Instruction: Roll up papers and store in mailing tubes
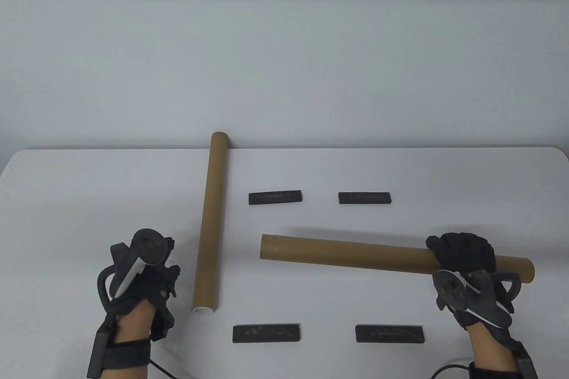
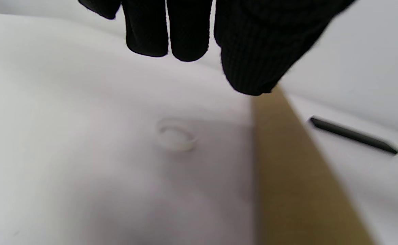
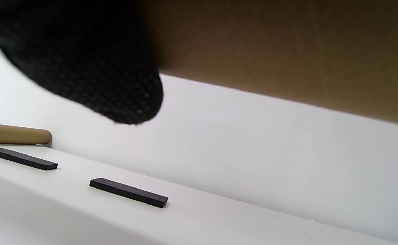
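My right hand (image 1: 462, 254) is curled round one mailing tube (image 1: 355, 255) near its right end and holds it off the table (image 1: 66, 201), while my left hand (image 1: 146, 277) hangs slack over a small white end cap (image 2: 176, 134), gripping nothing, just beside the second tube (image 1: 212, 219), which lies flat with its far end past the back edge. Gripped so far from its middle, the long tube could droop or swing, knocking the lying tube into a roll or off the table. No paper shows anywhere, and the near-white cap is easy to lose or brush away with my left fingers (image 2: 188, 34).
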`<state>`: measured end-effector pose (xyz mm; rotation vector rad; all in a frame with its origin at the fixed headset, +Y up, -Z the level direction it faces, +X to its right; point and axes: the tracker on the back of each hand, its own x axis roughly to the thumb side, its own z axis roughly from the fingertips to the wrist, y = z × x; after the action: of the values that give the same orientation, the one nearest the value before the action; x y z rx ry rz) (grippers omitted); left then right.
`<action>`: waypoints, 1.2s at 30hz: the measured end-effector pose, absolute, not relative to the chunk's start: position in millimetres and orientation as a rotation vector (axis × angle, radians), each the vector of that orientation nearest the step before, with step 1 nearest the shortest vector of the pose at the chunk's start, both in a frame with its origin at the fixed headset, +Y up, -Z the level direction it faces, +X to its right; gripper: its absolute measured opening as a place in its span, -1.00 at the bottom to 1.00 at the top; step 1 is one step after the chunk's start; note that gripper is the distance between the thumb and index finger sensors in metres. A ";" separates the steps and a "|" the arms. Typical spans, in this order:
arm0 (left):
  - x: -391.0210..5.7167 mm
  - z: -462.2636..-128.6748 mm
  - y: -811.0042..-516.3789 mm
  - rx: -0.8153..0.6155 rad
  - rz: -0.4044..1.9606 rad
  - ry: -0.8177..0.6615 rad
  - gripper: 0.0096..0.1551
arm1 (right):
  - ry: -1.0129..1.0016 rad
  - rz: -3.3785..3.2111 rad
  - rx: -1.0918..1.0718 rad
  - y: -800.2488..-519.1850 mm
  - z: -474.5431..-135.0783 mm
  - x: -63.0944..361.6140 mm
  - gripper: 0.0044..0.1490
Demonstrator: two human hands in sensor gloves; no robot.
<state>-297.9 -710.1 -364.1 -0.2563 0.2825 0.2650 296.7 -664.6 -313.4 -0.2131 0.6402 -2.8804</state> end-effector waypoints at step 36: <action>-249.1 -328.3 -653.4 0.014 0.985 -0.136 -0.24 | 0.674 -2.952 -0.266 -664.8 -310.8 298.1 -0.14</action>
<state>-249.1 -653.4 -328.3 0.0144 -0.1360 0.9851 298.1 -664.8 -310.8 -0.2663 0.6737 -2.9518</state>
